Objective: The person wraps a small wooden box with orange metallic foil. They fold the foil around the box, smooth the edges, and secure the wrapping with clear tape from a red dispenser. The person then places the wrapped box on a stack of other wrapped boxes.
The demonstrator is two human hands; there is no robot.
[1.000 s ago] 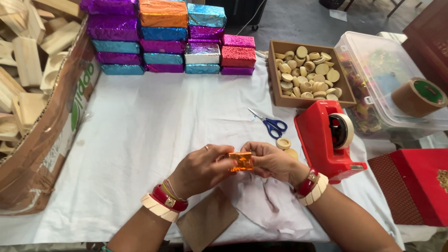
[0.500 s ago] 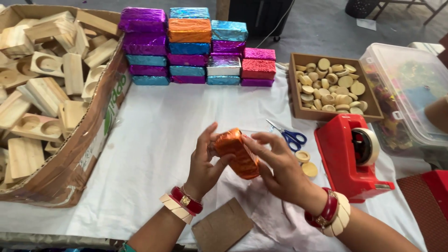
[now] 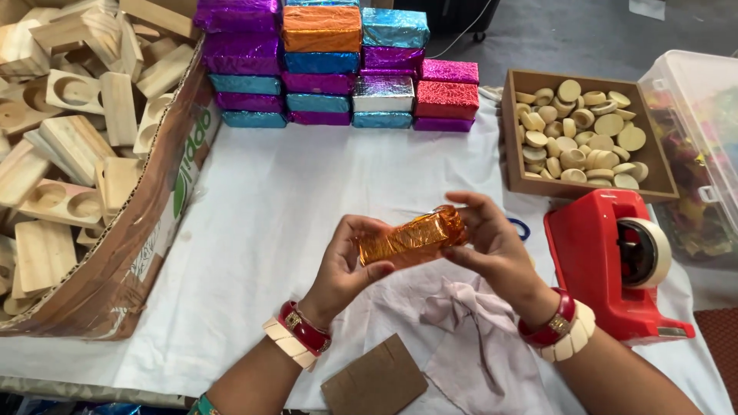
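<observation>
Both hands closed round the ends of an orange foil-wrapped block (image 3: 411, 238), left hand (image 3: 347, 265) and right hand (image 3: 492, 246), held tilted above the white-covered worktop (image 3: 307, 177), over a pale cloth (image 3: 469, 323), beside a red tape dispenser (image 3: 611, 265), below stacked foil-wrapped blocks (image 3: 338, 65).

Red-and-cream bangles (image 3: 301, 336) on both wrists

**Your table and what sits on it**

Your white-clothed table (image 3: 292, 192) carries stacked foil-wrapped blocks (image 3: 330, 69) beyond your hands, a red tape dispenser (image 3: 607, 269) right of your right hand (image 3: 492, 246), and a brown cardboard piece (image 3: 374, 380) below your wrists.
</observation>
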